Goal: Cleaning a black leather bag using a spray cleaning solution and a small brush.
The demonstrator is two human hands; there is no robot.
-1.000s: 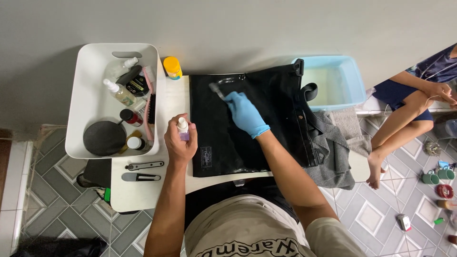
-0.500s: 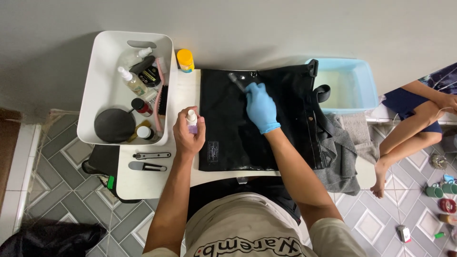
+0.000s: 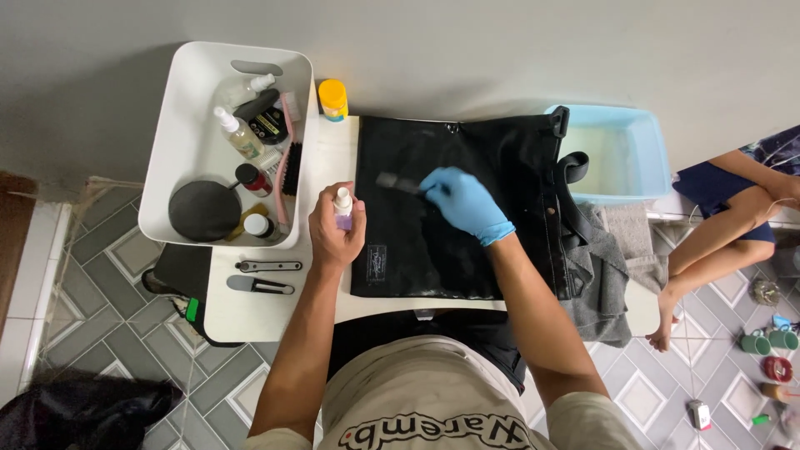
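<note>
Head view: I look straight down on a white tabletop [image 3: 275,312] set against a grey wall, reading from the left edge across.
Far left floor: grey patterned tiles, with a dark bag [image 3: 79,412] slumped at the bottom corner.
White bin [image 3: 179,146]: it stands at the tabletop's left end and holds a spray bottle [image 3: 237,133], a round black lid [image 3: 204,211], a pink-handled brush [image 3: 289,162] and a few small jars.
Front of the bin: two flat metal tools [image 3: 267,275] lie side by side on the tabletop, apart from my hands.
Yellow-capped bottle [image 3: 333,98]: upright at the back, between the bin and the bag.
Left hand [image 3: 336,232]: bare, fingers wrapped tight round a small spray bottle [image 3: 342,207] with a white top and lilac body, held upright just at the left edge of the black bag.
Black bag [image 3: 442,250]: lying flat in the middle of the tabletop, zip edge toward the wall, small label patch near its front left corner, straps trailing off to the right.
Right hand [image 3: 462,200]: in a blue glove, closed on a small brush [image 3: 398,183] whose head touches the upper part of the bag; the brush is blurred.
Grey cloth [image 3: 604,283]: bunched under the bag's right side, hanging over the tabletop edge.
Pale blue tub [image 3: 621,154]: at the right rear, just beside the straps.
Far right: another person's bare legs [image 3: 708,250] on the floor, well apart from my hands, with small cups [image 3: 771,340] near them.
</note>
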